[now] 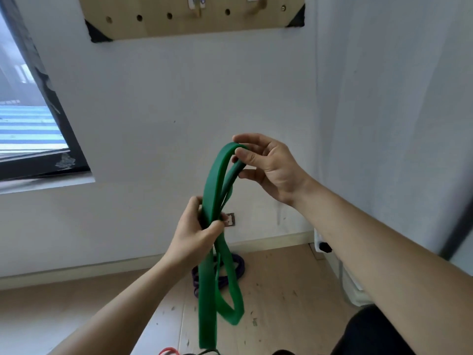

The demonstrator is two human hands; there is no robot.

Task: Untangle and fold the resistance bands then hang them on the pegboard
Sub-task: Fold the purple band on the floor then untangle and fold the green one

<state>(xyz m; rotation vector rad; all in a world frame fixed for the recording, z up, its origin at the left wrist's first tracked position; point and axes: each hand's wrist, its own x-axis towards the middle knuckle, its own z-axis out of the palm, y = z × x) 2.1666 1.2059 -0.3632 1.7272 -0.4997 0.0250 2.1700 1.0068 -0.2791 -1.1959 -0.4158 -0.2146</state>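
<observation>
A wide green resistance band point(214, 180) hangs in folded loops in front of the white wall. My left hand point(197, 228) grips its gathered strands at the middle, with the lower loops dangling toward the floor. My right hand point(266, 166) pinches the top bend of the band between thumb and fingers, higher and to the right. A purple band point(239, 265) lies coiled on the floor behind the green one. A red band point(169, 351) shows at the bottom edge. The wooden pegboard point(194, 21) hangs on the wall above, with a peg point(257, 7) at its upper right.
A dark-framed window point(38, 129) is at the left. A wall socket point(230, 219) sits low on the wall behind the band. The wooden floor point(281, 290) meets a pale baseboard. A white appliance point(332, 267) stands in the right corner.
</observation>
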